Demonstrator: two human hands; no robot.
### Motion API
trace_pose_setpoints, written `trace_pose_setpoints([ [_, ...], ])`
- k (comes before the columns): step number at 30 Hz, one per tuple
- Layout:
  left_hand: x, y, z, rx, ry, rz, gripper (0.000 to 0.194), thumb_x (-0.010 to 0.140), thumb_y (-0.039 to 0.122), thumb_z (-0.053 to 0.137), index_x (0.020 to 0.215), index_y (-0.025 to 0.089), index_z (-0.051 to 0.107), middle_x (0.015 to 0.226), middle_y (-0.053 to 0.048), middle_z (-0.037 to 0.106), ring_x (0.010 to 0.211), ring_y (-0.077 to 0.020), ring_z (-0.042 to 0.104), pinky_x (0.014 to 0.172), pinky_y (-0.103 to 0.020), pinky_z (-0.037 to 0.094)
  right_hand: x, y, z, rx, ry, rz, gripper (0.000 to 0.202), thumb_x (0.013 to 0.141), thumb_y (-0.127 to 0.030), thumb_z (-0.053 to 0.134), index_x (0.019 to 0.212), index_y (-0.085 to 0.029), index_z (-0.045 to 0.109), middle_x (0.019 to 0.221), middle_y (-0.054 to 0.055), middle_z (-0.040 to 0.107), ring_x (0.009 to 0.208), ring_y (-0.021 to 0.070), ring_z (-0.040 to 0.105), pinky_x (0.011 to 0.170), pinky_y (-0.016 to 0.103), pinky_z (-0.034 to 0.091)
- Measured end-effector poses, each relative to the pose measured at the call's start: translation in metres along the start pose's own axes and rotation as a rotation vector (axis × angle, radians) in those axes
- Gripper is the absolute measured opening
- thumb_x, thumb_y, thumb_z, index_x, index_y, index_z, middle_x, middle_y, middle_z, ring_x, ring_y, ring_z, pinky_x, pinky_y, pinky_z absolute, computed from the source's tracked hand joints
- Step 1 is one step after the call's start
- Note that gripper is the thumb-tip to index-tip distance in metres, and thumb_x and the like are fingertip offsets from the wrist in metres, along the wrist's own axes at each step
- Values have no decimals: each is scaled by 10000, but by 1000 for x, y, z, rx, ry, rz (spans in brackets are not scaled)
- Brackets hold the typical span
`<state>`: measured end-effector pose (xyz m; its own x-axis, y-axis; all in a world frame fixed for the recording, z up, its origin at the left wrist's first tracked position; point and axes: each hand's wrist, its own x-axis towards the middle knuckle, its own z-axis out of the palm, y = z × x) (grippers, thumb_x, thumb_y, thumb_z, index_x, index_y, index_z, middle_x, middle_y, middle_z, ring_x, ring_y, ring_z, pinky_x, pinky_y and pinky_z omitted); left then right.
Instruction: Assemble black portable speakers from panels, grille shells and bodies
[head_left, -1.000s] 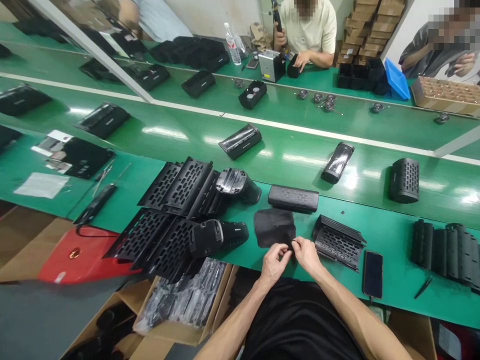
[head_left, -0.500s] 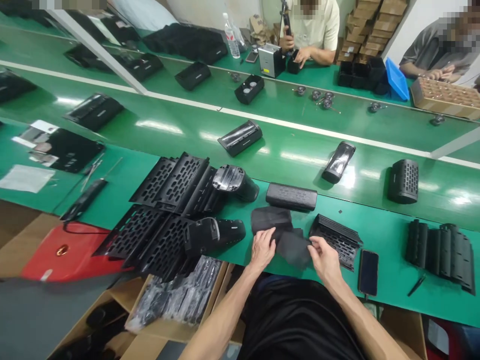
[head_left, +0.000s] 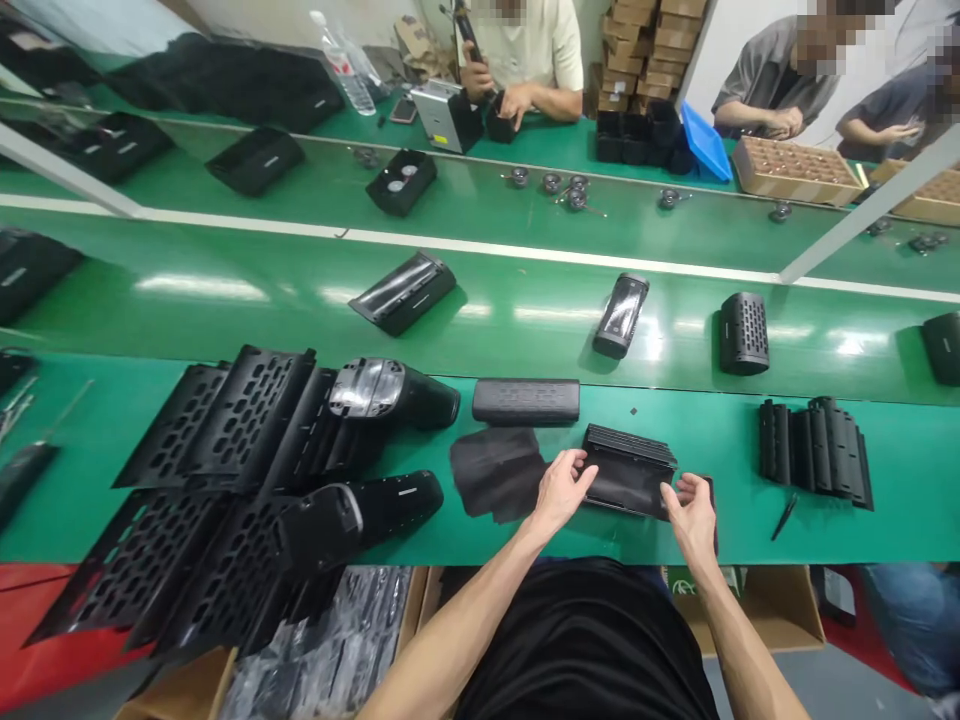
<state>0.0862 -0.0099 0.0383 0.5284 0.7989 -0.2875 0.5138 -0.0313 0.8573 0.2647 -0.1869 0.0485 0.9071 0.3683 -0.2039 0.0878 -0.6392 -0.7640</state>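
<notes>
The left hand [head_left: 561,492] is half-open and the right hand [head_left: 691,515] loosely curled, any pinch unclear, at opposite ends of the black cover [head_left: 630,445] near the front edge of the table [head_left: 750,540]. The thin sheet [head_left: 626,486], outside the cover half a second ago, now lies in it; lining seems under way.

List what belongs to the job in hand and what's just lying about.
Seemingly in the job: black sheet lying in the ridged cover, between left hand and right hand; loose dark sheets beside the left hand.

Seemingly just lying about: water bottle; phone near it; thin black tool.
</notes>
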Motion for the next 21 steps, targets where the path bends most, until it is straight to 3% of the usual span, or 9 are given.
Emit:
trace_pose_setpoints([
  [4,4,8,1,-20,0,-38,144,849,355,634,831,221,684,857,-27,663,738,-176,586,741,-306,465,2,2,6,117,-61,76,518,699,-585,722,1003,-171,653,882,98,735,791,262,698,701,381,567],
  [8,3,14,-6,-119,-32,-96,208,835,375,625,706,212,610,678,20,583,653,-148,523,669,-274,422,3,-5,3,163,-83,75,470,699,-596,719,917,-183,664,770,56,713,742,245,678,714,375,553],
  [11,-1,20,-15,-236,-69,-151,294,810,460,659,697,201,579,618,44,527,604,-124,476,599,-245,388,-1,-15,-4,214,-97,83,518,687,-625,755,951,-190,657,752,34,707,717,223,669,701,350,546],
  [16,-12,36,-27,-471,-139,-267,457,782,646,645,762,219,485,597,74,461,490,-103,448,464,-225,392,-9,-38,-13,413,-221,226,564,654,-660,820,918,-184,673,746,43,724,606,191,612,539,293,466],
  [21,-20,55,-38,-670,-183,-341,517,714,639,758,893,215,522,650,72,519,452,-98,473,372,-217,407,-12,-60,-23,470,-245,227,502,693,-628,825,898,-188,695,795,41,739,658,184,627,584,282,480],
])
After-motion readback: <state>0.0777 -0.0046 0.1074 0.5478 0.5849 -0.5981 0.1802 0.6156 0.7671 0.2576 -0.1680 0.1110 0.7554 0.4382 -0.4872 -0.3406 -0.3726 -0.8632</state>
